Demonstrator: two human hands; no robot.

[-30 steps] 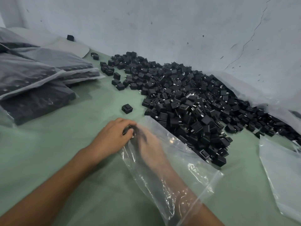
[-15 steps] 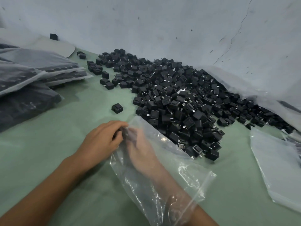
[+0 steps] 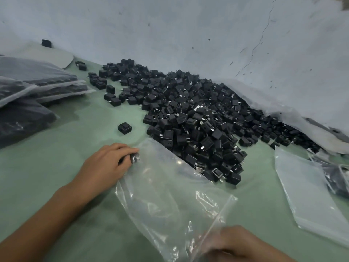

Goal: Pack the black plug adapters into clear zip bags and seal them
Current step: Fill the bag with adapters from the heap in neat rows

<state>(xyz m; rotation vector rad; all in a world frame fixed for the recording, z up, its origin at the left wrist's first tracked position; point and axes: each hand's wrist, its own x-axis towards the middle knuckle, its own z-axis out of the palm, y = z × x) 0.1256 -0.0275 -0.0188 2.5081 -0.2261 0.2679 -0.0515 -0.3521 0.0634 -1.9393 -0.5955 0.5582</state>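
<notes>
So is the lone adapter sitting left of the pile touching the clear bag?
Apart. The head view shows bare green table between the lone adapter and the clear bag nearer the camera.

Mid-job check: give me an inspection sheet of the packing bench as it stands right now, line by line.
Surface: green table top, dull and slightly smudged.
Job's things: big pile of black plug adapters against the wall; one stray adapter apart from it; clear zip bag lying flat in front, its mouth toward the person; whether anything is inside it cannot be told.
Clutter: stack of empty clear bags at right; filled bags piled at left.
Grippers: left hand pinches the bag's far corner; right hand is at the bag's mouth, blurred, grip unclear.
Cables: nothing seen.
Surroundings: cracked grey wall; loose plastic sheet along its foot.
</notes>
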